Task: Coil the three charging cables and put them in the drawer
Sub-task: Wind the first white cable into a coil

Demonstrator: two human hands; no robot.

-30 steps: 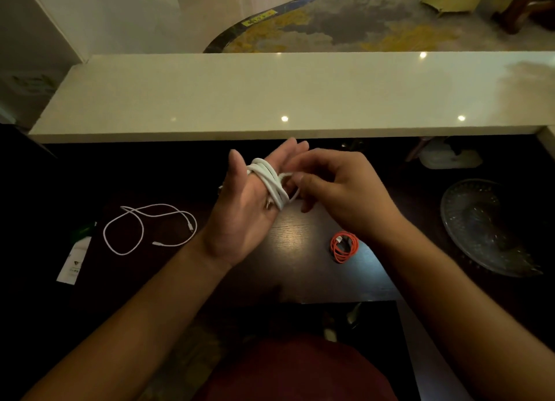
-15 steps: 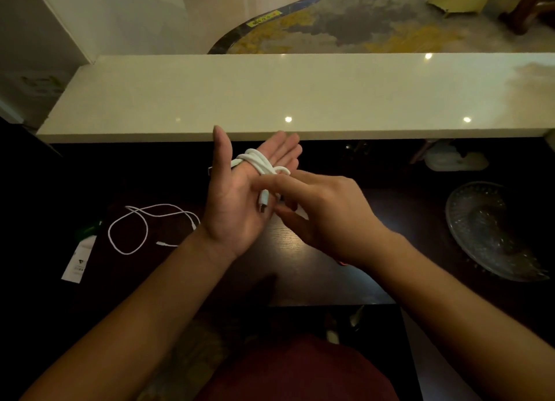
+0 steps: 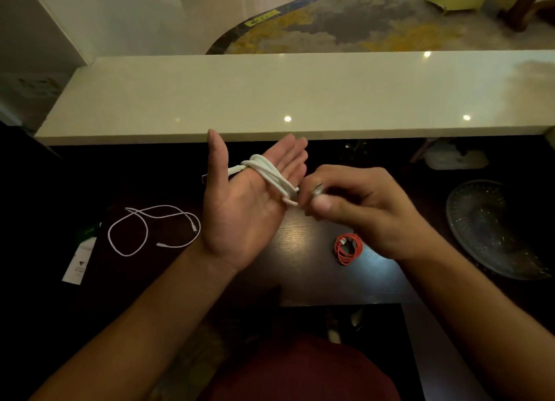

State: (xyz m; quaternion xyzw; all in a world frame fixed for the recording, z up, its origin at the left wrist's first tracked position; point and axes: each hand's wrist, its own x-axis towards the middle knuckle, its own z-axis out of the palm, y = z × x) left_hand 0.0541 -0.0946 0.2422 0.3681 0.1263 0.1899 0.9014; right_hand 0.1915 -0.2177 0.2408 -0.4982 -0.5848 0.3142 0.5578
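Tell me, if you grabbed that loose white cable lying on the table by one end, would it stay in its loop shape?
Probably not. The loose white cable looks thin and lies in soft, uneven loops on the dark table, so it would likely go floppy and dangle straight. It also seems light, so a push would probably just slide it along.

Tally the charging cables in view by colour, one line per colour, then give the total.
White: 2, the white cable wound on the left hand and the loose white cable lying on the dark table.
Orange: 1, the coiled orange cable on the table.
Total: 3 cables.
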